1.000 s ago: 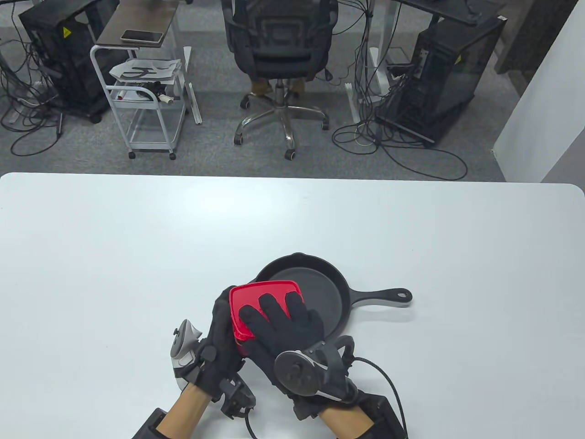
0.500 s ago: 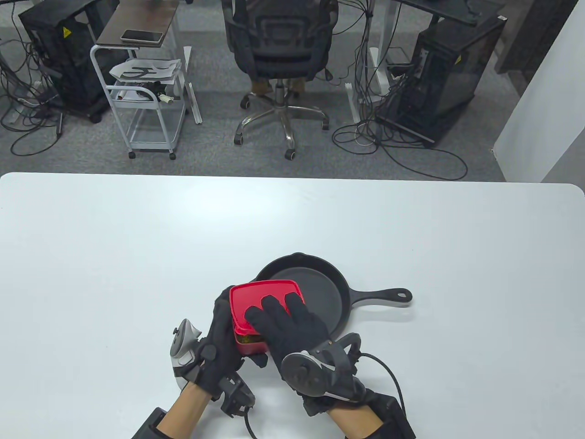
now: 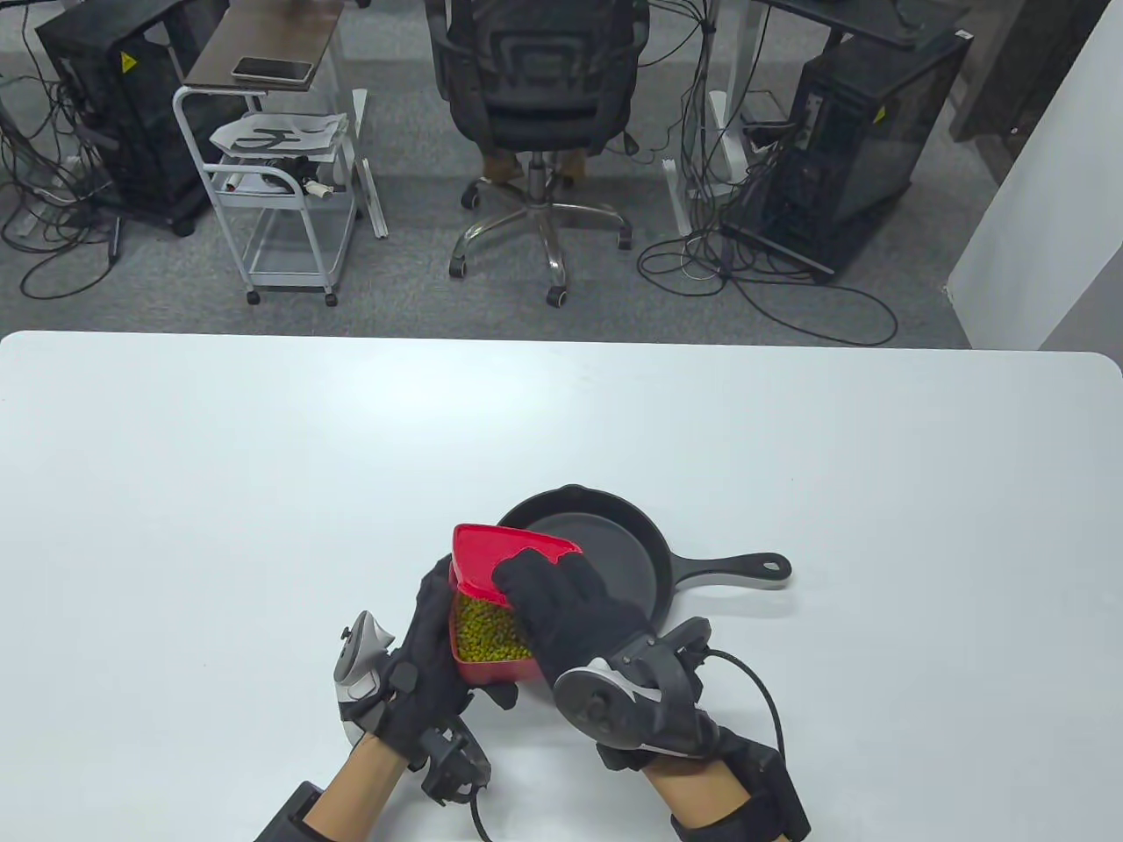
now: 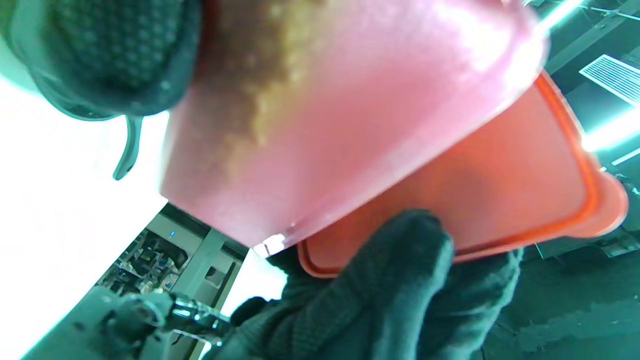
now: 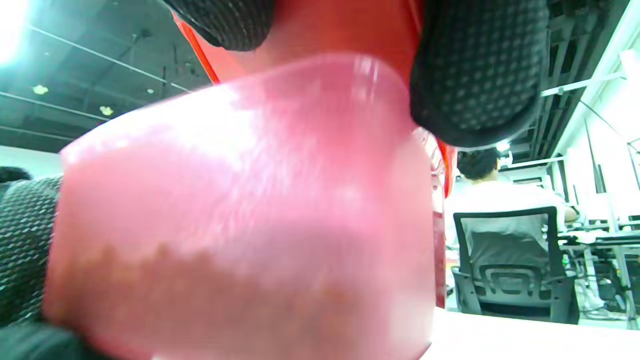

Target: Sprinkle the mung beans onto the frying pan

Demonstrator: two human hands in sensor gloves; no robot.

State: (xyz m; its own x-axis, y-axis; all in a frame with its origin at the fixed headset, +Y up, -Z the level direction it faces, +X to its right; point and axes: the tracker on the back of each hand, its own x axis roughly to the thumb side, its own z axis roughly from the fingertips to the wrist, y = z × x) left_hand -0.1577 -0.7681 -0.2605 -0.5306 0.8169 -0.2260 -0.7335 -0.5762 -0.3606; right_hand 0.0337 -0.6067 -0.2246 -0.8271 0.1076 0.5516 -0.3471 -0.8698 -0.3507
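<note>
Table view, looking down. One white rectangular table (image 3: 263,491) carries one black cast-iron frying pan (image 3: 614,561), its handle pointing to 3 o'clock. One red translucent plastic container (image 3: 491,668) sits at the pan's 8 o'clock edge, and one mass of green mung beans (image 3: 493,630) lies inside it. One red plastic lid (image 3: 491,553) is tilted up over the container's far side. Two gloved hands are present. The left hand (image 3: 425,667) grips the container's left wall, fingers wrapped around it. The right hand (image 3: 570,614) holds the lid, fingers curled over its top; the left wrist view shows a thumb (image 4: 400,260) under the lid (image 4: 500,190).

Compared with half a second ago, the lid's near edge is raised and the beans are far more exposed; the pan is unmoved.
</note>
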